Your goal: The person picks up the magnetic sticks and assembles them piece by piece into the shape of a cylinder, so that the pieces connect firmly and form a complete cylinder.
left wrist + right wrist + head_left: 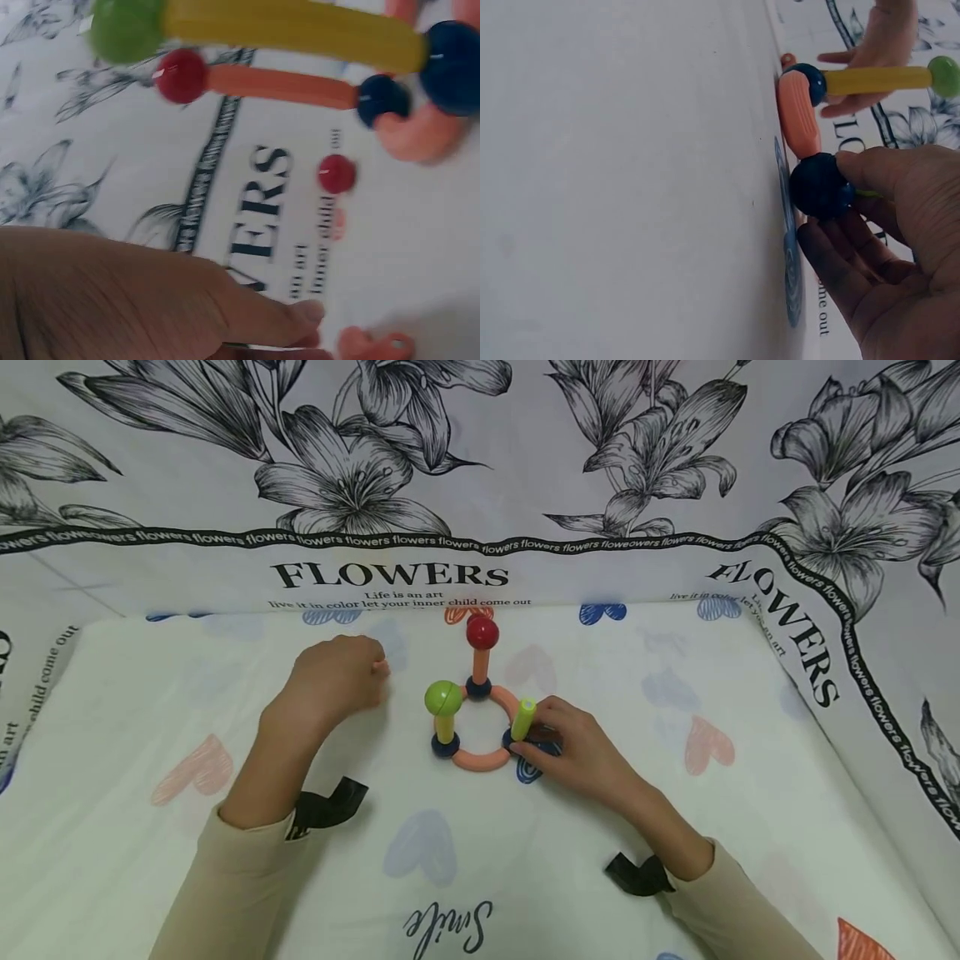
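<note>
A ring of coral curved rods (482,762) and navy balls lies on the cloth. Two uprights rise from it: a yellow rod (292,34) topped by a green ball (443,698), and a coral rod (481,667) topped by a red ball (482,632). My right hand (581,747) grips the ring's right navy ball (821,186), thumb and fingers around it. A short yellow-green rod (523,719) stands on that ball, beside the fingers. Left of the ring, my left hand (335,681) hovers with fingers apart, near a loose coral piece (371,345).
White cloth (285,893) printed with hearts covers the table. Another red ball (337,174) sits on it near my left hand. Flower-printed cloth (525,485) borders the back and right. Black straps (330,803) hang at both wrists.
</note>
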Available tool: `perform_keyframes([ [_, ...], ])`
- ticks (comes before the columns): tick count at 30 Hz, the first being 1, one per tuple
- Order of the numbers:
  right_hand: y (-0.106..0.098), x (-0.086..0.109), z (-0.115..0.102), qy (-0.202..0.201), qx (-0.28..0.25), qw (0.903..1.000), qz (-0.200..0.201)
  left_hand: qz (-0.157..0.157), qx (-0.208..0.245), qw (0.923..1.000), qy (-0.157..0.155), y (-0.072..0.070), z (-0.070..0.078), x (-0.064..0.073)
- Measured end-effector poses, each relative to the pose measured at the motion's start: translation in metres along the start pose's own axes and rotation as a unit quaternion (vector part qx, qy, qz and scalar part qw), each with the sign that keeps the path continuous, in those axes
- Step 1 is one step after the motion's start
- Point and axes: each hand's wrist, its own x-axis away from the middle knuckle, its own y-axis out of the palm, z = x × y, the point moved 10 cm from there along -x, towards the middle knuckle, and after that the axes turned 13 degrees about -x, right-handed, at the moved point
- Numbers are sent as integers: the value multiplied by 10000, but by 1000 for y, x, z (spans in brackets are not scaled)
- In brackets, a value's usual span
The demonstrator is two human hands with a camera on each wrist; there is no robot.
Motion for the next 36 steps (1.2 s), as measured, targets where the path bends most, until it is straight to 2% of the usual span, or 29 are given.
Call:
perform_keyframes([
  [3,-1,0,-3,51,-9,10000,27,265,-393,9989,-42,2,3,-2],
  [5,-4,-1,-5,102,5,9999,54,417,-467,9980,-114,2,3,-4],
  [10,-9,-1,-7,142,58,9998,106,652,-121,9976,-219,3,2,-11],
  [20,-11,3,-5,98,-5,9998,164,890,396,9952,-22,9,13,-16],
  [26,-9,2,-1,113,-37,9998,137,797,989,9917,181,10,17,-18],
  [32,-5,2,1,168,-43,9998,89,244,1982,9797,179,10,13,-17],
  [34,-3,1,0,175,-40,9998,62,135,2258,9740,159,4,11,-16],
  [36,0,0,-1,177,-68,9998,28,193,2461,9688,208,-7,9,-13],
])
